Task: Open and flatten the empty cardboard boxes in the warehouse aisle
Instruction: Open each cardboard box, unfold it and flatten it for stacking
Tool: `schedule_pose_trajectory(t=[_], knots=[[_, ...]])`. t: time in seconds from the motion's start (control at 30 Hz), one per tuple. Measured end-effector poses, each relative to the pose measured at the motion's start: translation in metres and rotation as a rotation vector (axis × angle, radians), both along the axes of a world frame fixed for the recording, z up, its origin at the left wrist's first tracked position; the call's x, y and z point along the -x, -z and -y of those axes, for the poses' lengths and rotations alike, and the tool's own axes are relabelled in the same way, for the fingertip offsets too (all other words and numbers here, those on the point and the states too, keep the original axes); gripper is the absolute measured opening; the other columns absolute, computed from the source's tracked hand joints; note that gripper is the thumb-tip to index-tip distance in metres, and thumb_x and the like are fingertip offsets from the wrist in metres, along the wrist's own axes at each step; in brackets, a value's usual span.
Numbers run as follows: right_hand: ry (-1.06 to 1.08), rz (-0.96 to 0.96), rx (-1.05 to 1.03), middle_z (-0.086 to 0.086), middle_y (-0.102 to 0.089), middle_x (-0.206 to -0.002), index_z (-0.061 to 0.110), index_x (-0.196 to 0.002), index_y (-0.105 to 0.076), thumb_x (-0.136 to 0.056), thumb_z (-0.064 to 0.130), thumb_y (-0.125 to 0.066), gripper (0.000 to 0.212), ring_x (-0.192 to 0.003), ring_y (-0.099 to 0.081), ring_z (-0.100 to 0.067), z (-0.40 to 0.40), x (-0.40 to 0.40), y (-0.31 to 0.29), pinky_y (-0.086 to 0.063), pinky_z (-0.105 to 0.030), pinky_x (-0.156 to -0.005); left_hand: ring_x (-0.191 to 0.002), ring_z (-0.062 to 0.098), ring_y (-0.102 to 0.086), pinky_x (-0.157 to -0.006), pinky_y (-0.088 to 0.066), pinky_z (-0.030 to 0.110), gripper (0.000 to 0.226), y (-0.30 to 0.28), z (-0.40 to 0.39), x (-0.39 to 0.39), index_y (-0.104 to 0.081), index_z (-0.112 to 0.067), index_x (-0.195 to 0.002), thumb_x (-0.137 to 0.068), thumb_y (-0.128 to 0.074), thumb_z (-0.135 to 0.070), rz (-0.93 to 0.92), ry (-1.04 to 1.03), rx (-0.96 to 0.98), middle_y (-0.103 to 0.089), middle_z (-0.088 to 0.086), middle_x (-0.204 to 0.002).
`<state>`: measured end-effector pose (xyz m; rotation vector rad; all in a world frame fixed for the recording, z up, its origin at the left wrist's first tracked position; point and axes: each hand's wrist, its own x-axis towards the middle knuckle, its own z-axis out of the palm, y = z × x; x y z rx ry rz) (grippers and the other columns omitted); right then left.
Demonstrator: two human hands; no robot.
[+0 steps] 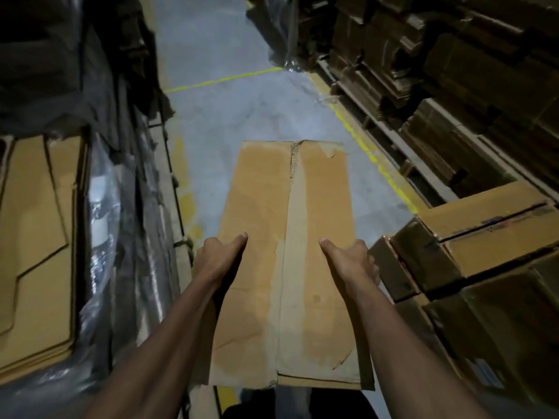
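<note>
A: Now, how is the long tan corrugated cardboard box (287, 261) held?

B: It is gripped at both long edges, over the grey aisle floor (242, 110): left hand (219, 255) and right hand (352, 257) each curled round an edge, thumbs on top.

A: And its handling?

B: Light, stiff along the flutes and bendable at the creases, it is judged. The edges are best held; 1 peeling taped seam is best avoided.

Left hand (218, 255) and right hand (352, 257) grip the flat cardboard box (290, 261) by its side edges.
</note>
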<state>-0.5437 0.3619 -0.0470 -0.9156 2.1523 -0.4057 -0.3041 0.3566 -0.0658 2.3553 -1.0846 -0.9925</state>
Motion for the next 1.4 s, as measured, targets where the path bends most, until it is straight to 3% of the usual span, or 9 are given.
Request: schedule_pose_trajectory(t=[0.07,0.13,0.33,0.53,0.97,1.07,1.2,1.3,1.4], knots=[[-0.049,-0.011,-0.026,-0.014,-0.055,-0.136,0.014,-0.140,-0.044,-0.081,0.070,-0.061,0.083,-0.124,-0.051,-0.037,-0.009,-0.011,0.006,-0.040,-0.040,-0.092,-0.114,0.039,-0.057,-0.087,-0.043,0.035,0.074,0.007,-0.022,-0.011,-0.054,0.004,-0.126,-0.088,-0.061,-0.060,-0.040,-0.060,-0.009,-0.058,0.022,-0.128],[-0.101,-0.014,-0.060,-0.013,-0.055,-0.137,0.014,-0.141,-0.042,-0.082,0.070,-0.059,0.084,-0.124,-0.051,-0.036,-0.015,-0.016,0.013,-0.040,-0.040,-0.092,-0.106,0.039,-0.061,-0.092,-0.050,0.038,0.080,0.016,-0.041,-0.020,-0.061,0.002,-0.114,-0.079,-0.060,-0.070,-0.077,-0.114,-0.045,-0.064,0.021,-0.119],[-0.237,-0.028,-0.151,-0.014,-0.053,-0.139,0.013,-0.144,-0.039,-0.085,0.069,-0.058,0.084,-0.125,-0.050,-0.038,-0.025,-0.010,0.054,-0.040,-0.041,-0.093,-0.097,0.037,-0.060,-0.088,-0.052,0.044,0.068,0.060,-0.081,-0.011,-0.055,-0.002,-0.091,-0.080,-0.061,-0.069,-0.095,-0.252,-0.135,-0.062,0.015,-0.101],[-0.312,-0.039,-0.234,-0.014,-0.052,-0.140,0.014,-0.147,-0.036,-0.085,0.068,-0.059,0.085,-0.126,-0.049,-0.038,-0.032,0.008,0.145,-0.040,-0.042,-0.095,-0.103,0.037,-0.062,-0.092,-0.052,0.047,0.099,0.149,-0.110,0.014,-0.066,-0.004,-0.113,-0.054,-0.054,-0.084,-0.135,-0.369,-0.218,-0.068,0.015,-0.113],[-0.284,-0.071,-0.250,-0.014,-0.050,-0.142,0.016,-0.148,-0.036,-0.084,0.066,-0.063,0.086,-0.128,-0.047,-0.039,-0.063,0.004,0.359,-0.038,-0.044,-0.101,-0.106,0.040,-0.060,-0.092,-0.050,0.048,0.083,0.355,-0.143,0.021,-0.064,-0.008,-0.113,-0.071,-0.051,-0.078,-0.020,-0.355,-0.262,-0.067,0.017,-0.114],[-0.255,-0.106,-0.219,-0.013,-0.052,-0.140,0.018,-0.146,-0.038,-0.081,0.069,-0.063,0.087,-0.126,-0.048,-0.039,-0.084,0.007,0.388,-0.038,-0.048,-0.102,-0.102,0.039,-0.062,-0.089,-0.051,0.048,0.066,0.384,-0.158,0.024,-0.063,-0.009,-0.112,-0.085,-0.054,-0.068,0.078,-0.348,-0.224,-0.067,0.014,-0.109],[-0.233,-0.102,-0.189,-0.014,-0.049,-0.143,0.018,-0.147,-0.036,-0.082,0.068,-0.063,0.086,-0.131,-0.044,-0.039,-0.116,0.013,0.402,-0.035,-0.052,-0.106,-0.097,0.036,-0.064,-0.087,-0.052,0.047,0.057,0.401,-0.190,0.033,-0.063,-0.014,-0.105,-0.086,-0.055,-0.067,0.072,-0.359,-0.165,-0.069,0.009,-0.104],[-0.217,-0.107,-0.086,-0.011,-0.061,-0.123,0.019,-0.130,-0.054,-0.082,0.067,-0.063,0.069,-0.118,-0.053,-0.037,-0.122,0.018,0.409,-0.041,-0.051,-0.101,-0.098,0.036,-0.063,-0.089,-0.051,0.047,0.046,0.408,-0.195,0.036,-0.061,-0.019,-0.095,-0.087,-0.056,-0.064,0.076,-0.379,-0.110,-0.069,0.008,-0.103],[-0.195,-0.095,0.035,-0.003,-0.065,-0.106,0.023,-0.110,-0.062,-0.078,0.068,-0.058,0.056,-0.105,-0.059,-0.032,-0.103,0.014,0.416,-0.047,-0.051,-0.096,-0.100,0.038,-0.062,-0.089,-0.051,0.047,0.062,0.412,-0.176,0.029,-0.065,-0.011,-0.103,-0.084,-0.052,-0.069,0.061,-0.386,-0.062,-0.069,0.012,-0.107]])
